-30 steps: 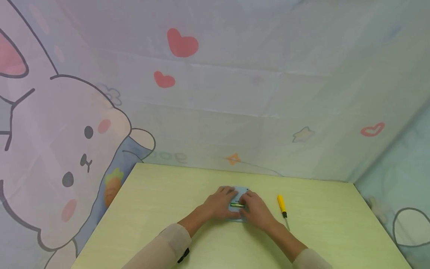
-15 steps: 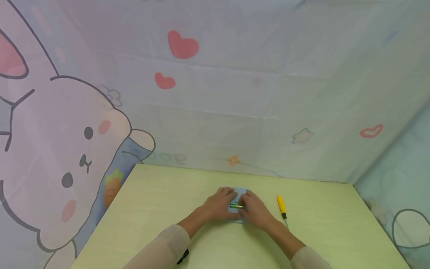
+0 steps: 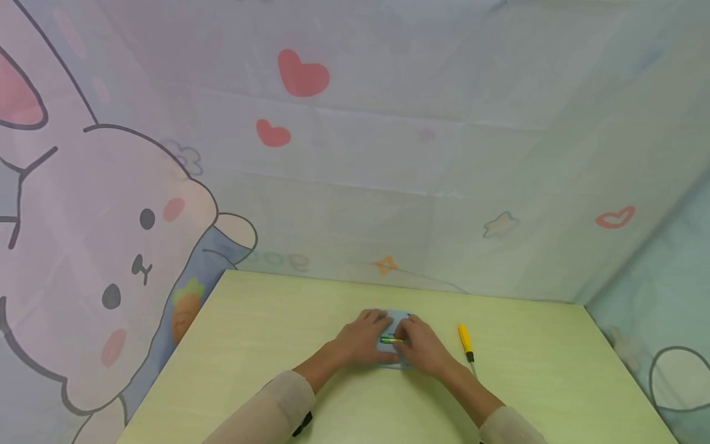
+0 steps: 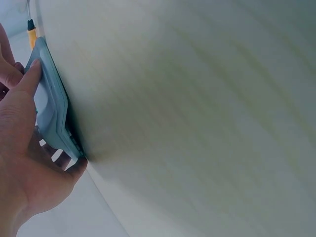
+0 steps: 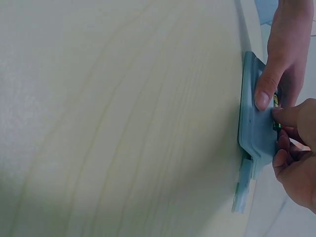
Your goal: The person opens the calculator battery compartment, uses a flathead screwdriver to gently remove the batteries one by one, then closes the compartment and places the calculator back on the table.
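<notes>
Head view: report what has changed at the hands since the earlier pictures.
Nothing visibly moved, was taken hold of or let go. The left hand still holds the light-blue case, the right hand still pinches the green cylinder, and the yellow screwdriver lies where it was.

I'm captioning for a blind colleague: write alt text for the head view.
A person's left hand holds a pale blue device on a light table while the right hand pinches a small green cylinder at its surface. A yellow-handled screwdriver lies to the right; a rabbit-print backdrop rises behind.
</notes>
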### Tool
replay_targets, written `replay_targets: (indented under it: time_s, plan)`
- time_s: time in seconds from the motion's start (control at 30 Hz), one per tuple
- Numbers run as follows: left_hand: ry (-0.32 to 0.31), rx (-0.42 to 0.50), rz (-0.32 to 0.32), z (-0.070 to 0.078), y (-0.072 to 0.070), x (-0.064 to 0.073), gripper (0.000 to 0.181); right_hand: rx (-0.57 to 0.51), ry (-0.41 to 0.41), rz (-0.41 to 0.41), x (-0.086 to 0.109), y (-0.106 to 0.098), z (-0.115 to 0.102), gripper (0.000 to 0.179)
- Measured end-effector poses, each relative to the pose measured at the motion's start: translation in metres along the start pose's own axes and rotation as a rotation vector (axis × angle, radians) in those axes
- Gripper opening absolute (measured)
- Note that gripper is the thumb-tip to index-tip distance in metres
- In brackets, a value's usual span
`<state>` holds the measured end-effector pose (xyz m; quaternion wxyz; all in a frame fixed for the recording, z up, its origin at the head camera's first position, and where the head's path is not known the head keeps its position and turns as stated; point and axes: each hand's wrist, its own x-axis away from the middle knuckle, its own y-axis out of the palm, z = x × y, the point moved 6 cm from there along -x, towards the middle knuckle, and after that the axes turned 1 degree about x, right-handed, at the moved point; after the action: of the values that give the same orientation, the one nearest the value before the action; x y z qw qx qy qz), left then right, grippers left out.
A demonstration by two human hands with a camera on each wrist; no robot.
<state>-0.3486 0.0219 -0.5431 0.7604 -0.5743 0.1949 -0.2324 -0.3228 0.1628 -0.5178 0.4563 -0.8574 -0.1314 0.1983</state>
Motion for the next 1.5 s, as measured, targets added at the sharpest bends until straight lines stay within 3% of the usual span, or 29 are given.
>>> replay_targets:
  time_s: [0.57,1.0,1.5]
  plan:
    - [-0.011,-0.011,-0.01,-0.0006,0.0007,-0.0002,0.094,0.036,-0.086,0.027,0.0029,-0.0022,0.0001,0.013]
    - [-0.011,0.007,-0.019,0.0003,0.0013,0.0,0.094,0.027,-0.158,-0.026,-0.0009,-0.0036,0.0058,0.008]
    - [-0.011,0.001,-0.02,-0.0005,0.001,-0.0001,0.094,0.075,-0.169,-0.028,-0.0029,-0.0052,-0.001,0.01]
